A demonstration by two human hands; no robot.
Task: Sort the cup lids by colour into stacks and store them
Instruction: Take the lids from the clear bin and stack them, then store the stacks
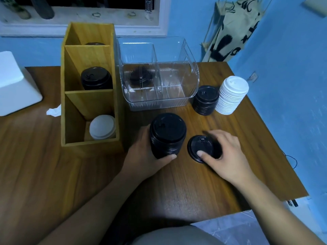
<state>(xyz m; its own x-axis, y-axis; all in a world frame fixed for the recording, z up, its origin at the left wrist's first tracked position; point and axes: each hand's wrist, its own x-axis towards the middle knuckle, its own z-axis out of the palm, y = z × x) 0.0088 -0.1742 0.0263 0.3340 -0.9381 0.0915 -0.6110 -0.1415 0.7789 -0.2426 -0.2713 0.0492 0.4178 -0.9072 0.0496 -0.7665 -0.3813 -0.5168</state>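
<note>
My left hand [141,152] grips a tall stack of black lids [167,135] standing on the wooden table [194,188]. Right of it, my right hand [224,152] holds a single black lid [199,147] by its rim, low over the table. Further back stand a short black stack [205,100] and a white stack [231,95], side by side. The wooden organiser [70,110] holds a white stack [102,127] in its near compartment and a black stack [96,78] in the middle one. Another dark lid [94,44] peeks from the far compartment.
A clear plastic divided box [159,84] stands behind the tall stack, with something dark in its left part. A white foam block [16,85] and a crumpled tissue [54,111] lie at the left. The table edge runs along the right, near the blue wall.
</note>
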